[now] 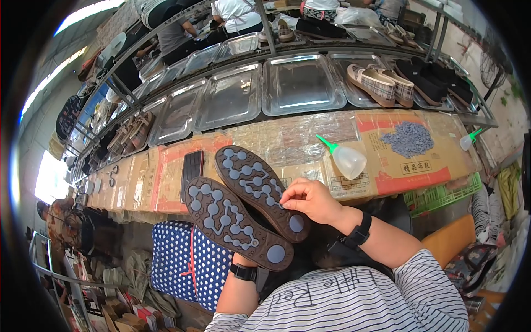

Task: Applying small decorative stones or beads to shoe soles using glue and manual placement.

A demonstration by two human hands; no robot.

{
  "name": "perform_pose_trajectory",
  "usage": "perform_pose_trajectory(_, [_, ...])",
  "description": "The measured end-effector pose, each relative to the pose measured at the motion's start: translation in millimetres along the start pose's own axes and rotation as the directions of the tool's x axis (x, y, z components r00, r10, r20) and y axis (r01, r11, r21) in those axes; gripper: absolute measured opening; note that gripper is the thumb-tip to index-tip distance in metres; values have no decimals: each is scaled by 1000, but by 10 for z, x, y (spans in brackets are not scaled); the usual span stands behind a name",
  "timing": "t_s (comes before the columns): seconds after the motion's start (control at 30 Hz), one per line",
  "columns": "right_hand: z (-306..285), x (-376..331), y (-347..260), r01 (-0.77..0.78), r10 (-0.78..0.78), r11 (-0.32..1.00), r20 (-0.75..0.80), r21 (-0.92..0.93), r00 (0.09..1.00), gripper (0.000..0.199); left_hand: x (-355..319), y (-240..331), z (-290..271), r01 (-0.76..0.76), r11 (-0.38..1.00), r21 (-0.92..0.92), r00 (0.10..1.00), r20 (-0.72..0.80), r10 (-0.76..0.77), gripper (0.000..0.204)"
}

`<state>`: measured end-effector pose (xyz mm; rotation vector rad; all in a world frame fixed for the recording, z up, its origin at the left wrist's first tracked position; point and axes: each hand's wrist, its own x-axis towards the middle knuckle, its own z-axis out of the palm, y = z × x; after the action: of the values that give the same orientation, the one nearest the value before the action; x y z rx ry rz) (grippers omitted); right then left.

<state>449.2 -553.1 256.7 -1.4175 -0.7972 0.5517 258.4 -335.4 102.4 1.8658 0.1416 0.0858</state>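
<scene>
Two shoes face soles up in front of me, the nearer sole [227,221] overlapping the farther sole [257,185]. Both are dark brown with blue-grey round dots joined by lines. My left forearm [237,288] goes up beneath the nearer shoe; that hand is hidden behind the pair, which it holds up. My right hand [315,203] is closed in a pinch, fingertips at the farther sole's right edge near the heel dot. Whatever is between them is too small to make out.
Flattened cardboard [265,141] covers the bench, bearing a black phone [192,169], a green-tipped squeeze bottle [348,160] and a pile of small blue-grey pieces [409,139]. Behind stand metal trays [303,83] and plaid shoes [376,83]. A second bottle [467,141] lies right. People work beyond.
</scene>
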Motion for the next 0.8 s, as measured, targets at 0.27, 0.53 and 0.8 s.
perform_pose_trajectory(0.27, [-119, 139, 31, -303, 290, 933, 95, 192, 952, 12, -30, 70, 21, 1, 999, -33, 1000, 21, -1, 26])
perform_pose_trajectory(0.53, [-70, 129, 17, -350, 345, 932, 67, 96, 936, 13, -59, 151, 28, 6, 998, -59, 999, 44, -3, 25])
perform_pose_trajectory(0.8, [-18, 152, 78, -172, 174, 978, 7, -114, 985, 19, -75, 227, 55, 2, 997, -83, 998, 69, 4, 25])
